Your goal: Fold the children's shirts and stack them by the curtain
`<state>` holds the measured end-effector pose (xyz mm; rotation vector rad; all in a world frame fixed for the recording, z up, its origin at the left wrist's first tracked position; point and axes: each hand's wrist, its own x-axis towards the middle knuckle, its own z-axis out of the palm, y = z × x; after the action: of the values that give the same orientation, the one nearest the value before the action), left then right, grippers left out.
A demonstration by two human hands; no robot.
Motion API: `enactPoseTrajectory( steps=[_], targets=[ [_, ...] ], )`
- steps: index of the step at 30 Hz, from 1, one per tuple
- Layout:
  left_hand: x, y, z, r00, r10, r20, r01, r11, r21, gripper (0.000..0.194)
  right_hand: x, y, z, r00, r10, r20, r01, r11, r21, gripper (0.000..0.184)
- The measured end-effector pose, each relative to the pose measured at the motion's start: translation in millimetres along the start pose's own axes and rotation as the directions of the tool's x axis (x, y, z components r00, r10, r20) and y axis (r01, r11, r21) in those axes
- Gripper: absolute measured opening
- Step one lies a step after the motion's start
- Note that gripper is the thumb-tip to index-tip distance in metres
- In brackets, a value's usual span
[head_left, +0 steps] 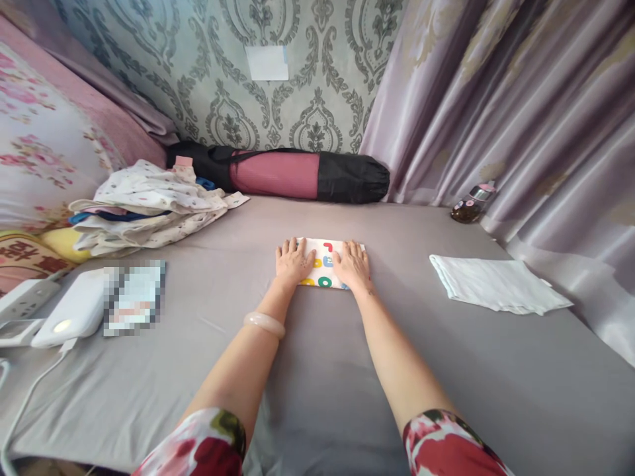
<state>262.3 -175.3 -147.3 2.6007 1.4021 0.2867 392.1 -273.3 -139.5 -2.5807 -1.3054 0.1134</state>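
A small folded white cloth point(325, 270) printed with colourful letter shapes lies flat on the grey sheet in the middle of the view. My left hand point(294, 261) rests palm down on its left end, fingers stretched out and pointing away from me. On the right end lies my right hand point(352, 266), also flat with its fingers extended. Between the two thumbs, part of the print shows in red, yellow, blue and green. Both palms cover the ends of the cloth. A pale bangle point(264, 323) circles my left wrist.
Heaped clothes point(159, 205) lie at the back left, beside a long black and pink rolled bag point(275, 174) against the wall. A folded white cloth point(499, 283) lies right, with a bottle point(472, 203) behind. A white charging device point(77, 307) and power strip point(27, 297) are left.
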Motion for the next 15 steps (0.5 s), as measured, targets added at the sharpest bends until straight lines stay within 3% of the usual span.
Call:
enactPoseTrajectory(
  steps=[9,15],
  targets=[
    [-2,-2,-1.9,0.999,0.025,-0.023,-0.025,0.999,-0.025,0.058,1,9,0,0.999,0.049,-0.023,-0.048,0.998,0.026,0.056],
    [-9,-3,-5.0,0.995,0.008,-0.102,-0.014,0.998,-0.059,0.044,-1,16,-3,0.993,0.115,0.013,-0.115,0.993,0.015,0.061]
  ],
)
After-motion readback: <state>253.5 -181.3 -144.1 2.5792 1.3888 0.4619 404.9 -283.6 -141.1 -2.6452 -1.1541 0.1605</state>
